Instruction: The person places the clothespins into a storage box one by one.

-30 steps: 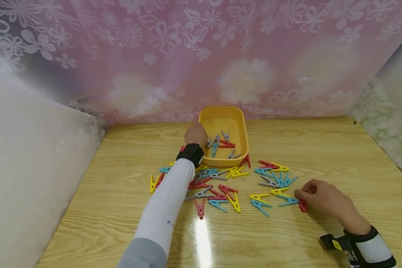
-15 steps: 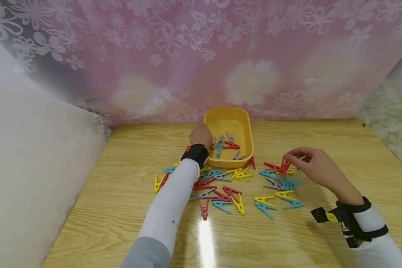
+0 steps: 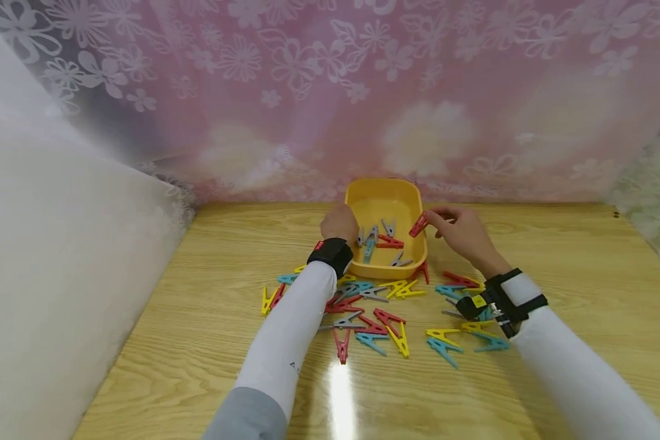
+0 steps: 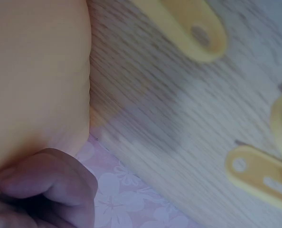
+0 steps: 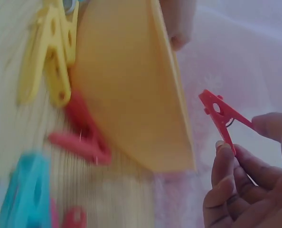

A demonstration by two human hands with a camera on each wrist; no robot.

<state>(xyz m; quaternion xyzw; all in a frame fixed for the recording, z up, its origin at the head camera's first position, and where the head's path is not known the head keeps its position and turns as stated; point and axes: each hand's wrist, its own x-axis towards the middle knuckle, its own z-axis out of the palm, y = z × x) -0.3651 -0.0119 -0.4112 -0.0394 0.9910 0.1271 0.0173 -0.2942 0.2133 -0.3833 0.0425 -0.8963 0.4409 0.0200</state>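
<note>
Head | right hand (image 3: 463, 235) pinches red clothespin (image 3: 418, 225) | left hand (image 3: 339, 223) grips yellow tub (image 3: 382, 205)

Left of our right hand (image 3: 459, 235), we have room down into the tub (image 3: 387, 271) — though our left hand (image 3: 339, 223) blocks its opposite wall. Nearer us than the hand, loose pegs (image 3: 437, 344) crowd the way; beyond rises the curtain (image 3: 308, 128). Rightward, bare wood (image 3: 561, 250) leaves us passage.

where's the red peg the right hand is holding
In the head view, the red peg is pinched by the right hand near the right rim of the yellow tub.
</note>
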